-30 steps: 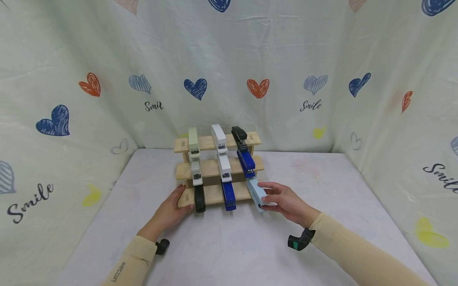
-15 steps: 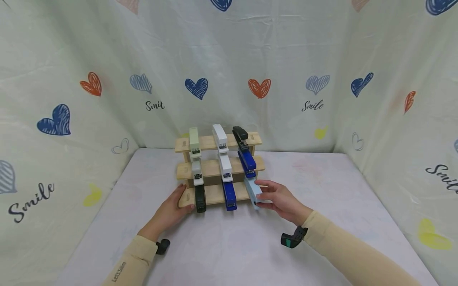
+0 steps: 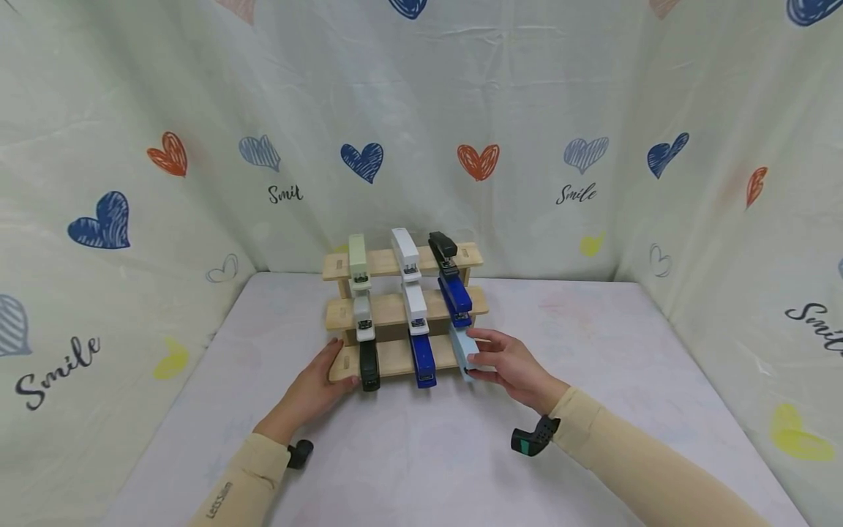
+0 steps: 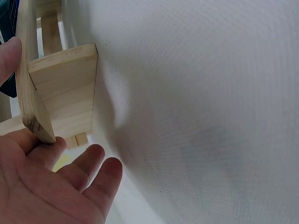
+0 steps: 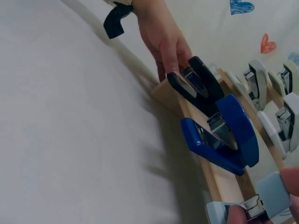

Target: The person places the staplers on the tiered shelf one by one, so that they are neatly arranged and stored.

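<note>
A three-tier wooden rack (image 3: pixel 391 359) bears several staplers, with their front ends toward me. My left hand (image 3: pixel 316 391) grips the left end of the lowest shelf; in the left wrist view its thumb lies on one side of the board and fingers touch the other edge. At the lowest shelf's right end, my right hand (image 3: pixel 516 369) holds a light blue stapler (image 3: pixel 461 345) by its front. In the right wrist view, fingers are on both sides of this stapler (image 5: pixel 274 193). A black stapler (image 3: pixel 369 366) and a blue stapler (image 3: pixel 423 362) share that shelf.
On the middle shelf are a grey stapler (image 3: pixel 362 311), a white stapler (image 3: pixel 415 307) and a blue stapler (image 3: pixel 454 296). Green (image 3: pixel 358 258), white and black staplers are on top. A heart-patterned curtain (image 3: pixel 421 110) surrounds the white-covered table (image 3: pixel 395 454).
My right hand has moved left with the light blue stapler, bringing it closer in line with the blue one behind it. The left hand keeps its grip on the rack.
</note>
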Motion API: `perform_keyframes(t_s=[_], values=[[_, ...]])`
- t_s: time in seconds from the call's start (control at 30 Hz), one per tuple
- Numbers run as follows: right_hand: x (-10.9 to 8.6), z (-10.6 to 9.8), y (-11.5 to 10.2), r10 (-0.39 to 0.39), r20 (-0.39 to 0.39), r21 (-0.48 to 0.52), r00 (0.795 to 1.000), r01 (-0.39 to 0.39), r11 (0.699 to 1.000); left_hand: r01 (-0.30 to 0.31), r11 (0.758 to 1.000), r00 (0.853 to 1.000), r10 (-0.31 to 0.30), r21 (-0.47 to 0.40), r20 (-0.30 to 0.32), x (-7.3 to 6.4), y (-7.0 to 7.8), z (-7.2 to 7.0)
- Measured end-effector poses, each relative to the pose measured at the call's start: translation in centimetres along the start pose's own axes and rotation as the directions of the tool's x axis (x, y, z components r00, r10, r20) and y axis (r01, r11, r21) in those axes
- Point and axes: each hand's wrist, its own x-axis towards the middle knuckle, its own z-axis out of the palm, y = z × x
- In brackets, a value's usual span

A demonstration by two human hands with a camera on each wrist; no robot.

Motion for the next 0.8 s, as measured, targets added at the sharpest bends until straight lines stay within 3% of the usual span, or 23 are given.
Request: perform_keyframes(t_s=[0.8], values=[[-0.17, 0.12, 0.06, -0.016, -0.011, -0.055, 1.0, 0.015, 0.998, -0.015, 1.0, 1.0, 0.015, -0.001, -0.004, 0.0, -0.1, -0.02]])
